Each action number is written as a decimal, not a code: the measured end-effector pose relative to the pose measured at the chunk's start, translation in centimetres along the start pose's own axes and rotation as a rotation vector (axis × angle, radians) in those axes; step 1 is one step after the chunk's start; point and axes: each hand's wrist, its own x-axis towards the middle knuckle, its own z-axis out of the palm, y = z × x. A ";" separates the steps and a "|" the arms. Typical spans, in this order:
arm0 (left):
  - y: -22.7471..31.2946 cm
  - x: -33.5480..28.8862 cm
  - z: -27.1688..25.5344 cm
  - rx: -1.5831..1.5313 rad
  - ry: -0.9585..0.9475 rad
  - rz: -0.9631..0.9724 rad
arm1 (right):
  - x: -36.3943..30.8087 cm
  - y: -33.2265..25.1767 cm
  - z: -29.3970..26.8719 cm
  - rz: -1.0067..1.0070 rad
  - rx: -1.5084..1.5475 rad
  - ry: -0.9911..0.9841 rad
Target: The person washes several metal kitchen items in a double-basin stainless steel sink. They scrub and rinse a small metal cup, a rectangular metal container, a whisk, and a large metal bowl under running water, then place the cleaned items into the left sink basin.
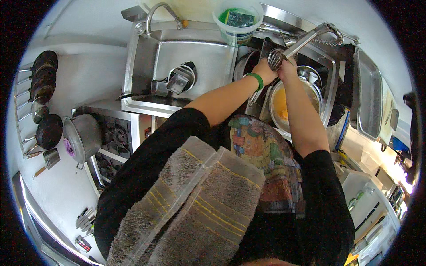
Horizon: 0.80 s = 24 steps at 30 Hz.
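Observation:
Over the right-hand sink, a metal whisk [275, 58] is between my two hands, wires up by the spout of the pull-down faucet [307, 41]. My left hand [265, 72], with a green band at its wrist, is closed around it. My right hand [287, 70] is against the whisk's wires, its fingers curled and partly hidden. Beneath my right forearm is a metal bowl [316, 104] with yellow-orange liquid [280, 103] in it. A small metal funnel-like piece [312, 77] lies by the bowl's far rim.
The left sink [204, 53] holds several metal containers [179, 81]. A clear tub [235, 35] with green liquid and a sponge stands between the faucets. A metal pan [369, 95] is at right; a large pot [83, 135] and hanging pans [44, 77] are at left.

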 end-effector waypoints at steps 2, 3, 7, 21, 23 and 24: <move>-0.2 1.2 1.2 -0.063 0.028 -0.045 | -1.1 -0.5 -0.9 -0.046 0.159 -0.045; -0.2 1.9 1.7 -0.307 0.005 -0.137 | -2.0 -0.7 -1.3 -0.017 -0.086 0.053; 0.9 4.6 3.3 -1.031 0.034 -0.396 | -7.1 -0.9 -3.5 0.078 -0.744 0.046; 1.6 7.7 8.4 -1.234 -0.079 -0.477 | -14.7 -3.6 -3.6 -0.160 -1.697 0.114; 1.6 8.2 7.3 -1.541 -0.108 -0.450 | -15.3 -3.4 -3.9 -0.253 -1.641 0.095; 1.6 8.2 6.7 -1.680 -0.124 -0.435 | -15.4 -3.3 -4.1 -0.223 -1.625 0.106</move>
